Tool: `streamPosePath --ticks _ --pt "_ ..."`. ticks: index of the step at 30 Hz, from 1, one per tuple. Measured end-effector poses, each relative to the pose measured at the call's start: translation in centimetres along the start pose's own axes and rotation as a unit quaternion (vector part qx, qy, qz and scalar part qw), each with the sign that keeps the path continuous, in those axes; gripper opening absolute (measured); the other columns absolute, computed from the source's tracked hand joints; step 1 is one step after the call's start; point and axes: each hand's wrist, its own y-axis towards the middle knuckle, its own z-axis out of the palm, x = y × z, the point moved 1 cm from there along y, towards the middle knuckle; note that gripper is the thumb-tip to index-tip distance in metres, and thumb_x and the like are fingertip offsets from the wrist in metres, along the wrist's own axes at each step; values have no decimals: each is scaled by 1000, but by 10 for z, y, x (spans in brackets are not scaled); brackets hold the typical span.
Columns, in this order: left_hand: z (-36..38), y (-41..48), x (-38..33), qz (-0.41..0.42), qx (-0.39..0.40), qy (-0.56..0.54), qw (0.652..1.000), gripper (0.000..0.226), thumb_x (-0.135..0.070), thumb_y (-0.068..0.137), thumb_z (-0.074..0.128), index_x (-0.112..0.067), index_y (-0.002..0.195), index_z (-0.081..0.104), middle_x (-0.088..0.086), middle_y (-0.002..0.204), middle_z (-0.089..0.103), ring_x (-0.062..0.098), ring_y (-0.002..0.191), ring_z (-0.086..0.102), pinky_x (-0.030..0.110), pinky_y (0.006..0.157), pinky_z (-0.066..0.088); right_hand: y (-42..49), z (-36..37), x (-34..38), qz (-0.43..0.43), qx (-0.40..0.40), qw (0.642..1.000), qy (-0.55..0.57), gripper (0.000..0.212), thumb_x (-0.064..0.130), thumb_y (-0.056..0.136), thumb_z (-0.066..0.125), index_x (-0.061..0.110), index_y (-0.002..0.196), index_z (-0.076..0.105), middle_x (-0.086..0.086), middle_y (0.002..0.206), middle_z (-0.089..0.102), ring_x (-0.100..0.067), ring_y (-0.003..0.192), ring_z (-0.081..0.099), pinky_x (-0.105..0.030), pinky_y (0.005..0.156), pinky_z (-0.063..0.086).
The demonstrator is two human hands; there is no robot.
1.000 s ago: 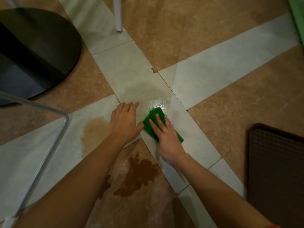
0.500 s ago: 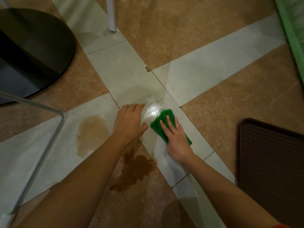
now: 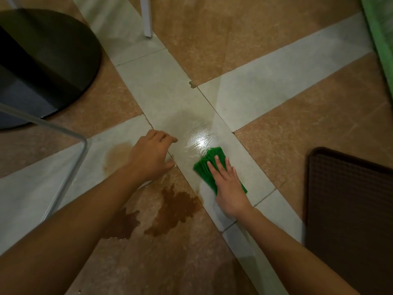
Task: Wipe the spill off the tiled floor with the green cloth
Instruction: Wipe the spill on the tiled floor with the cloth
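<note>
Your right fingers (image 3: 221, 167) lie flat and spread on the green cloth (image 3: 209, 165), your right hand (image 3: 228, 188) pressing it onto a pale tile just below a wet, shiny patch (image 3: 198, 141). Your left hand (image 3: 150, 157) rests on the floor (image 3: 276, 39) beside it, fingers curled loosely, gripping nothing. Brown spill (image 3: 174, 207) sits near your left wrist, with a paler stain (image 3: 117, 154) to its left. Dark mat (image 3: 348, 209) off to the right, black round base (image 3: 42, 60) upper left.

No legible text or labels
</note>
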Motion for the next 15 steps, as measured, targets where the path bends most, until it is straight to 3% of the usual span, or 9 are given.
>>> streamPosePath --ticks 6,11,15 --pt "10 -24 3 -19 16 7 1000 53 -36 86 55 -21 136 41 4 136 46 22 128 34 37 100 36 20 -5 21 83 -41 995 39 86 -3 82 44 26 148 -5 6 147 -24 -24 138 -26 -37 109 -18" --pt "18 -36 9 -30 19 15 999 56 -40 86 54 -23 136 38 3 137 44 22 126 34 36 102 34 28 3 50 -59 21 998 3 74 16 91 50 23 149 5 -1 157 -8 -28 143 -17 -41 116 -8" --pt "18 -42 18 -83 -11 -19 996 54 -36 85 56 -21 134 42 6 137 43 24 126 34 37 103 32 55 -2 63 -46 15 999 -14 71 19 92 48 19 150 6 -6 158 -5 -33 144 -11 -42 117 -2"
